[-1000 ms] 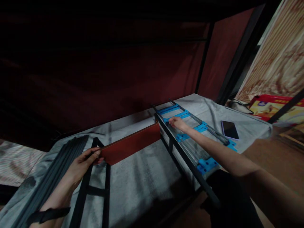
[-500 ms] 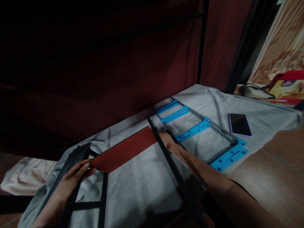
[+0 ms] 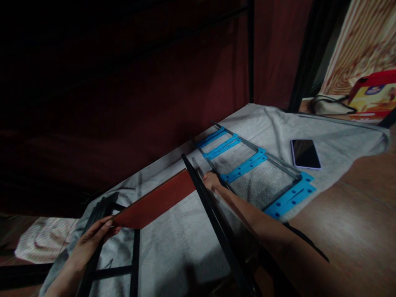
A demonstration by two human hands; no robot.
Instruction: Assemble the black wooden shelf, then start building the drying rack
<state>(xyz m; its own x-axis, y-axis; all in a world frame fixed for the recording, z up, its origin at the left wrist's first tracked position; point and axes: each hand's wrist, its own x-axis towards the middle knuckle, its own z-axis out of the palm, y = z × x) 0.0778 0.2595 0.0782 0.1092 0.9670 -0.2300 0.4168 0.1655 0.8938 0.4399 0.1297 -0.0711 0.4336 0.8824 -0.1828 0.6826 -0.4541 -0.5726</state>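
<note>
My left hand (image 3: 96,232) pinches the left end of a reddish-brown board (image 3: 159,198), thumb on top and fingers beneath. The board slants up to the right, and its far end meets a long black bar (image 3: 208,210). Just right of that bar is my right hand (image 3: 211,180), its fingers curled closed close to where board and bar meet. Whatever lies in those fingers, if anything, is too small and dark to make out. A black ladder-like frame (image 3: 113,272) lies under and beside my left wrist.
A dark frame with blue slotted crosspieces (image 3: 246,166) lies on the grey cloth (image 3: 173,247), right of my right hand. Beyond it rests a phone (image 3: 305,154). A dark red panel (image 3: 173,95) rises behind. A red and yellow box (image 3: 375,97) stands far right.
The whole scene has shifted a little left as the camera turned. My left hand keeps its grip on the board. My right hand stays beside the black bar with fingers curled.
</note>
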